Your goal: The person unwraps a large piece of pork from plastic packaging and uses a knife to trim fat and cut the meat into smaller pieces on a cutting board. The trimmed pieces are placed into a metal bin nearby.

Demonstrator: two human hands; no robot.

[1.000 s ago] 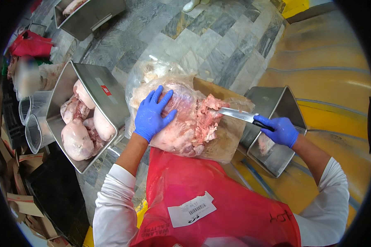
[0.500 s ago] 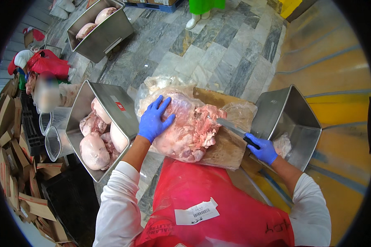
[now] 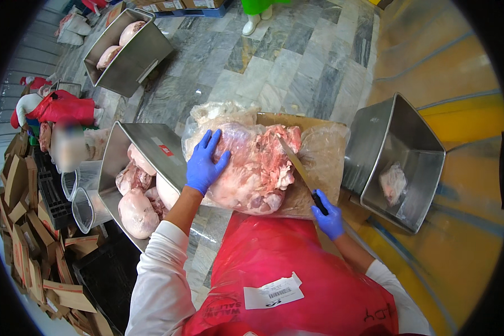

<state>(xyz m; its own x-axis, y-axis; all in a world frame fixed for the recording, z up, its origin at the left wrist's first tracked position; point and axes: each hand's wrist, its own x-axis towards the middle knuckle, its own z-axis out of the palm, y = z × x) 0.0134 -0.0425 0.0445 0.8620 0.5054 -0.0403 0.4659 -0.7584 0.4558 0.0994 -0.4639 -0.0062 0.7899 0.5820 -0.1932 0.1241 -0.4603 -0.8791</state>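
Observation:
A large pale-pink cut of raw meat lies in front of me on a plastic-covered cardboard sheet. My left hand, in a blue glove, rests flat on the meat's left part with its fingers spread. In my blue-gloved right hand is the black handle of a knife. The long blade points up and left, its tip at the ragged, redder right end of the meat. Crumpled clear plastic bunches along the meat's far edge.
Left of me a steel bin holds several meat pieces; on the right, another steel bin contains a plastic-wrapped piece. A third bin stands farther off. Flattened cartons pile up at left. Two people are beyond.
My right hand has moved left and nearer to me, and the knife has turned to a steeper angle along the meat's right end. The left hand stays on the meat.

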